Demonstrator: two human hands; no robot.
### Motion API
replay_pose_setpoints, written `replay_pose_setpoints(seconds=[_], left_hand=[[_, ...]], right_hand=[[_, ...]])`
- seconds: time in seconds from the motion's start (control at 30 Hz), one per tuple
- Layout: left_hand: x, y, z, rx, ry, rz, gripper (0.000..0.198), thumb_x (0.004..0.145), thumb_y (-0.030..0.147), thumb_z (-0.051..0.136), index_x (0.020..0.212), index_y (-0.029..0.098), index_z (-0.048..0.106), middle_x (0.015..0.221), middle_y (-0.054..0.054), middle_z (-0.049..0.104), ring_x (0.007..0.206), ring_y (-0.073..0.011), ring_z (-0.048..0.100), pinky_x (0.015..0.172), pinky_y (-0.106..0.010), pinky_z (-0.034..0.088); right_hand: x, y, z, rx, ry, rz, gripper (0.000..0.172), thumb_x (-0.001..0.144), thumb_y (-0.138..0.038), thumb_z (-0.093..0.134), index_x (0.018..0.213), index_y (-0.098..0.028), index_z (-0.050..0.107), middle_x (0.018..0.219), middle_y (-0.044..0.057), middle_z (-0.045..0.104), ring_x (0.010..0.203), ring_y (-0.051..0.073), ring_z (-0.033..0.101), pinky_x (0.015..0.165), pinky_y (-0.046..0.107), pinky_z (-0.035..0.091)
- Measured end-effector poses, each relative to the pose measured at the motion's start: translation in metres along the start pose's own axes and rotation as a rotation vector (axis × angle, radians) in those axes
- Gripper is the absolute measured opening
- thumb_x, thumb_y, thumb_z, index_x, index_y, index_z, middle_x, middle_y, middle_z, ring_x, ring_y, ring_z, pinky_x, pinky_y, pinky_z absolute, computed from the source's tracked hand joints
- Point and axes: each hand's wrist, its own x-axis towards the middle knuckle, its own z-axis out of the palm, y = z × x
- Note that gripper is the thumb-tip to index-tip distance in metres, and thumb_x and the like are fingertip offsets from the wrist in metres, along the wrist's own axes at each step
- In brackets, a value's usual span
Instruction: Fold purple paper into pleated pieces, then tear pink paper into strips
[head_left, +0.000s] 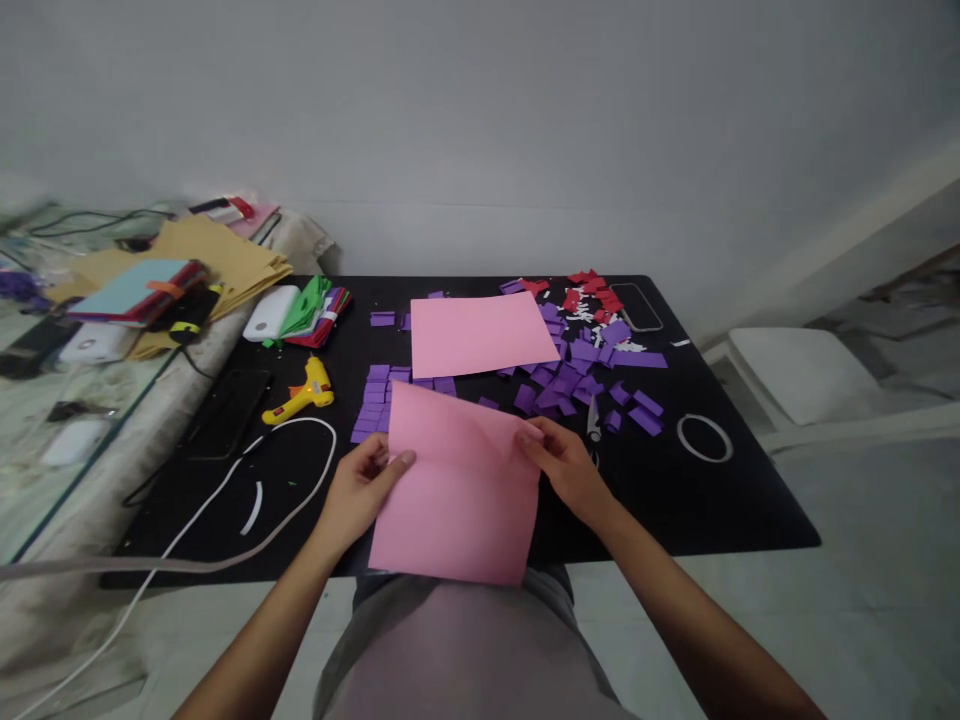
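Observation:
A pink sheet of paper [457, 500] is held up at the table's near edge, its lower part over my lap. My left hand [365, 480] pinches its left edge, thumb on the front. At the upper right corner, my right hand [562, 462] grips the sheet, which bends a little there. Behind it a second pink sheet [480, 335] lies flat on the table, over some purple paper pieces. Folded purple paper pieces [562, 385] are scattered to its right, and more purple pieces [373, 405] sit in rows at the left, partly hidden by the held sheet.
On the black table [675, 510] are a yellow glue gun [304, 392], a white cable [330, 450], a dark phone-like slab [229, 412], red scraps [592, 290], scissors [594, 420] and a white ring [705, 438]. Papers and notebooks [135, 290] crowd the left side. A white stool [799, 372] stands right.

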Motion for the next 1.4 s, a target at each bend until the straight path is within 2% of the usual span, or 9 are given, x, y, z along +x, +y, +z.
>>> replay_pose_setpoints(seconds=[0.13,0.33,0.53,0.63,0.73,0.83,1.0,1.13,1.4], left_hand=[[0.006,0.011,0.008,-0.006,0.015,0.031,0.041,0.086,0.053,0.076,0.074,0.019,0.058,0.065,0.006,0.043,0.058,-0.0096,0.038,0.053,-0.022,0.031],[0.009,0.018,0.010,-0.034,0.029,0.007,0.040,0.088,0.057,0.074,0.086,0.019,0.066,0.067,0.003,0.057,0.059,-0.0115,0.050,0.056,-0.023,0.039],[0.012,0.029,0.013,-0.200,0.087,-0.051,0.042,0.082,0.054,0.081,0.099,0.021,0.061,0.064,0.004,0.065,0.057,-0.0143,0.063,0.055,-0.024,0.050],[0.012,0.033,0.017,-0.257,0.131,-0.070,0.052,0.079,0.052,0.084,0.111,0.023,0.055,0.065,0.005,0.068,0.055,-0.0163,0.066,0.055,-0.026,0.053],[0.010,0.036,0.018,-0.232,0.175,-0.023,0.057,0.082,0.047,0.084,0.123,0.026,0.050,0.064,0.007,0.069,0.051,-0.0146,0.062,0.051,-0.023,0.049],[0.007,0.040,0.013,-0.106,0.184,0.101,0.039,0.086,0.042,0.082,0.114,0.025,0.062,0.063,0.006,0.066,0.050,-0.0100,0.052,0.050,-0.020,0.040],[0.003,0.053,0.000,0.047,0.061,0.200,0.025,0.077,0.038,0.089,0.092,0.021,0.079,0.081,-0.001,0.072,0.068,-0.0124,0.057,0.062,-0.024,0.046],[0.001,0.055,-0.005,0.099,0.085,0.212,0.029,0.074,0.037,0.091,0.100,0.025,0.084,0.085,0.000,0.076,0.068,-0.0125,0.058,0.064,-0.025,0.047],[-0.001,0.059,-0.006,0.273,0.171,0.347,0.023,0.080,0.037,0.089,0.103,0.031,0.086,0.094,0.000,0.080,0.082,-0.0169,0.068,0.077,-0.030,0.054]], right_hand=[[0.004,-0.001,0.001,0.124,0.129,0.042,0.038,0.085,-0.059,0.080,0.094,-0.023,0.074,0.089,0.001,0.070,0.079,0.017,0.060,0.072,0.029,0.047],[0.007,0.001,-0.003,0.322,0.103,0.146,0.041,0.082,-0.061,0.083,0.085,-0.022,0.071,0.082,-0.001,0.068,0.078,0.016,0.063,0.079,0.030,0.053],[0.003,-0.001,-0.004,0.263,0.074,0.131,0.064,0.090,-0.083,0.054,0.101,-0.022,0.070,0.102,0.009,0.078,0.096,0.026,0.074,0.088,0.041,0.059],[-0.005,-0.005,0.002,0.122,0.066,0.076,0.050,0.086,-0.067,0.074,0.108,-0.023,0.064,0.105,0.008,0.080,0.097,0.027,0.077,0.090,0.043,0.061],[-0.012,-0.012,0.009,0.053,0.146,0.034,0.063,0.076,-0.050,0.089,0.123,-0.026,0.054,0.098,0.005,0.081,0.088,0.025,0.078,0.081,0.040,0.063],[-0.015,-0.021,0.010,0.046,0.247,-0.031,0.073,0.079,-0.046,0.087,0.136,-0.029,0.044,0.090,0.002,0.080,0.077,0.023,0.076,0.070,0.035,0.061],[-0.016,-0.033,-0.001,-0.138,0.224,-0.174,0.032,0.080,-0.043,0.087,0.100,-0.024,0.070,0.082,0.002,0.076,0.074,0.019,0.071,0.069,0.032,0.058],[-0.017,-0.038,-0.009,-0.187,0.198,-0.174,0.036,0.070,-0.040,0.095,0.099,-0.025,0.079,0.084,0.002,0.077,0.076,0.020,0.071,0.072,0.035,0.061],[-0.014,-0.041,-0.010,-0.204,0.250,-0.269,0.023,0.072,-0.037,0.094,0.091,-0.029,0.084,0.088,0.002,0.080,0.083,0.023,0.073,0.081,0.040,0.063]])
